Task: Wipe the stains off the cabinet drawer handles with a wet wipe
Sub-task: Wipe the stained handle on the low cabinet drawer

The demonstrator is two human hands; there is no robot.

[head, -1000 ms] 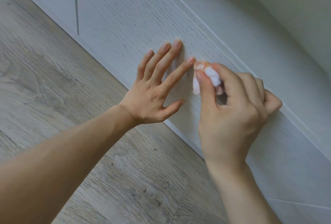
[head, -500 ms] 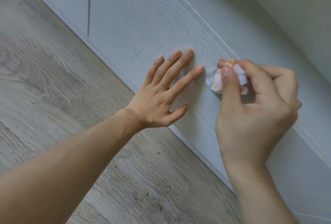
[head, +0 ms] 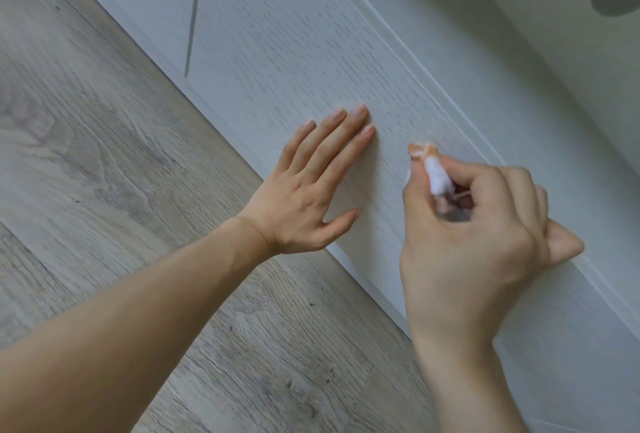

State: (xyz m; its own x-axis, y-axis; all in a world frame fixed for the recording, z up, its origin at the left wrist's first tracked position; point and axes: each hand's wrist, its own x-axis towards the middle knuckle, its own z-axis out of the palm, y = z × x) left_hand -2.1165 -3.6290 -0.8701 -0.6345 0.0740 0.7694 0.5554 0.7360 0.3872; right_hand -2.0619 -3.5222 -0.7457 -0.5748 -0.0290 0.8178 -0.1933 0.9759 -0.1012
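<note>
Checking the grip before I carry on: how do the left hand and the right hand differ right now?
The left hand lies flat with straight fingers and holds nothing; the right hand is curled, pinching the wet wipe. The left palm rests on the drawer front; the right meets it through the wipe's orange-stained tip. Both are bare and work on the same white panel.

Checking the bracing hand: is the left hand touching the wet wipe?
Apart. The head view shows bare drawer front between the left hand and the wet wipe.
</note>
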